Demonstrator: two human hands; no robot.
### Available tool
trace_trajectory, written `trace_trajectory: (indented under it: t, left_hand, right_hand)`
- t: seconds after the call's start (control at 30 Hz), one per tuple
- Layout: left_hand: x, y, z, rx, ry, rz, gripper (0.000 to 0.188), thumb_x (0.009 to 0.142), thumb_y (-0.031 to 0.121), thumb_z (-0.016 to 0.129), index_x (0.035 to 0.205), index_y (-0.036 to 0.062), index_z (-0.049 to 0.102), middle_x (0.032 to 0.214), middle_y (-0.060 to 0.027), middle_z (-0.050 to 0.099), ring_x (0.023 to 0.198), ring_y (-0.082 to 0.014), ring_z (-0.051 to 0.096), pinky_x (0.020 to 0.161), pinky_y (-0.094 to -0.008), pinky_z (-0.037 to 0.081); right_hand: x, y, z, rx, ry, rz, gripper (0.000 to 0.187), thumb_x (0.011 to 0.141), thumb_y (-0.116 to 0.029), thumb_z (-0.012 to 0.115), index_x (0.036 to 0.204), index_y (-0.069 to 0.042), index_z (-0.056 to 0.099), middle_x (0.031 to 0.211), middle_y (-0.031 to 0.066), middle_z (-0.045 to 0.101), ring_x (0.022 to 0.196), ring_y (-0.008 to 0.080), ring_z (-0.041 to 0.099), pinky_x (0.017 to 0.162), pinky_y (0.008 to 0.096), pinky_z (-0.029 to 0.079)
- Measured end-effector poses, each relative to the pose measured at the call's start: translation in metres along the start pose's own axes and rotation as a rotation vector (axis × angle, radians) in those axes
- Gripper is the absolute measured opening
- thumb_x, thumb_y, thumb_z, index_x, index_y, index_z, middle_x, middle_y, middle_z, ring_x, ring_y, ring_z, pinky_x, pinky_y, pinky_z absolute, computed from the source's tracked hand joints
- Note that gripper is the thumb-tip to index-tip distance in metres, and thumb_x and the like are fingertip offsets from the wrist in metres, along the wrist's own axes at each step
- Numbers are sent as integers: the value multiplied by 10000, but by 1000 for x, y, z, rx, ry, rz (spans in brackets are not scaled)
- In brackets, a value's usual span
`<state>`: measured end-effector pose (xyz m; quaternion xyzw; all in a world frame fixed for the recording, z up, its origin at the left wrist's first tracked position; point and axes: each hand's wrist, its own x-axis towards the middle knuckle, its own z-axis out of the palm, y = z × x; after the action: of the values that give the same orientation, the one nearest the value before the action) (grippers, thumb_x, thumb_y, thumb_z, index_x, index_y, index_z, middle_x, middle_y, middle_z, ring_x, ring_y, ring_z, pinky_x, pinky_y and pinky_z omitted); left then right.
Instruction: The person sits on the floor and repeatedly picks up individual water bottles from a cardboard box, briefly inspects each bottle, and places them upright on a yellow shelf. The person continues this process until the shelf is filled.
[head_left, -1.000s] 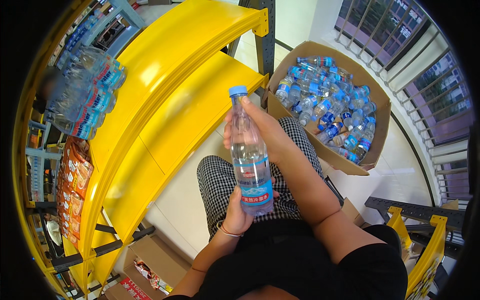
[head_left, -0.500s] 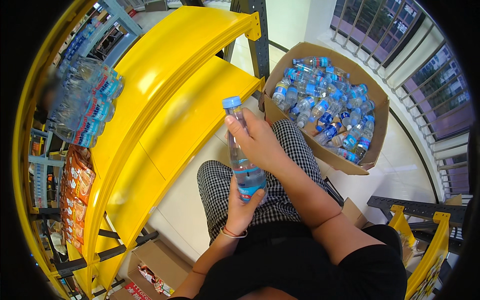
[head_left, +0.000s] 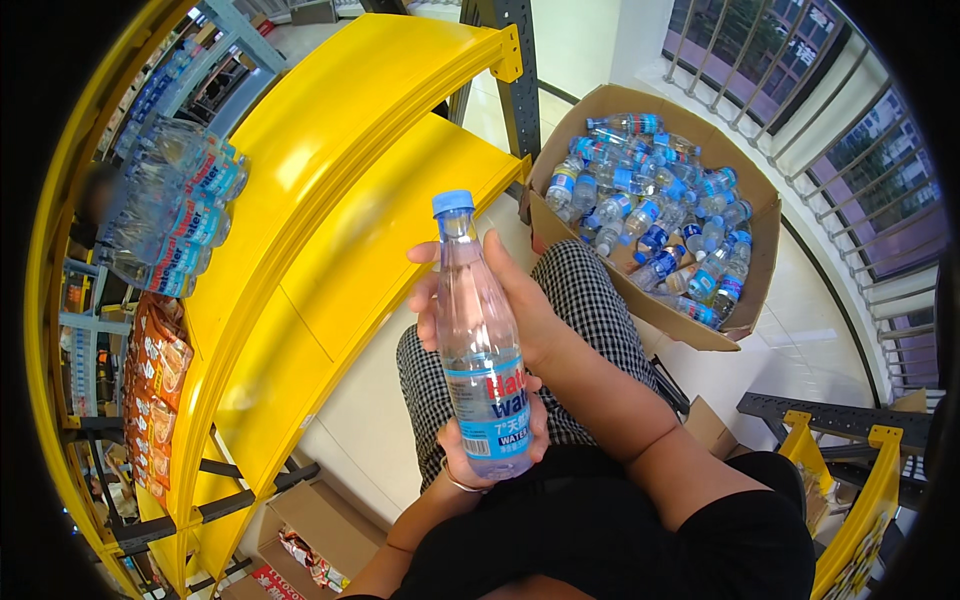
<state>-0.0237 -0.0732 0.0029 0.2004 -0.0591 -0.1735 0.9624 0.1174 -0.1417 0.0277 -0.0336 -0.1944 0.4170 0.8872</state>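
Observation:
A clear plastic water bottle [head_left: 478,350] with a blue cap and a blue-and-white label is held tilted over my lap, its label facing up at me. My left hand [head_left: 462,465] grips it near the base, thumb on one side and fingertips on the other. Behind the bottle's upper half is my right hand [head_left: 525,300], its thumb pointing up on the right and its fingers spread out past the left side. The bottle hides the right palm, so I cannot tell whether that hand touches it. Clear liquid shows in the bottle.
A cardboard box [head_left: 758,290] full of plastic bottles stands at the right. Yellow shelving [head_left: 400,60] curves along the left, bearing wrapped water bottles [head_left: 170,215] and orange snack packs [head_left: 155,400]. Another cardboard box [head_left: 335,515] is at lower left, and a yellow-and-black frame [head_left: 860,500] at lower right.
The bottle has come closer to me and turned so its label faces up. My right hand has loosened from around its neck and now lies behind it with fingers spread.

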Motion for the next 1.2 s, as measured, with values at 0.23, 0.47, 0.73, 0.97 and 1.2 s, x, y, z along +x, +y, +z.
trace_trajectory:
  t: [0.23,0.47,0.73,0.97,1.2]
  left_hand:
    - [1,1,-1,-23,42,-13,905,787,657,521,1317,-59,355,946,-196,556,653,-273,594,434,-279,462]
    - [2,6,-1,202,204,-39,905,785,708,463,1297,-35,387,1070,-185,567,798,-264,618,567,-320,513]
    - [-5,7,-35,421,284,60,641,945,465,404,1362,-10,298,1258,-170,501,1104,-271,547,959,-383,433]
    - [1,5,-29,812,411,212,580,904,198,588,1355,5,277,1202,-101,511,1061,-171,533,945,-330,418]
    - [3,7,-22,835,452,190,592,871,191,632,1335,2,318,1159,-102,540,1027,-168,555,890,-310,460]
  right_hand:
    - [0,-1,-8,-11,41,-11,481,963,-476,347,1170,-70,501,892,117,628,809,266,647,742,394,541]
    - [-3,-9,-8,-81,163,-44,465,973,-444,335,1122,-39,507,870,145,613,766,276,653,681,366,555]
    - [-4,-18,-1,-499,379,-9,335,968,-346,425,1084,-43,509,860,114,628,767,213,647,703,325,537]
    - [-1,-10,3,-897,556,-53,282,962,-318,475,1052,-54,516,815,48,627,727,109,615,664,247,497]
    - [-1,-8,-1,-977,585,-87,267,974,-312,455,1040,-61,518,855,47,619,734,97,594,679,240,486]
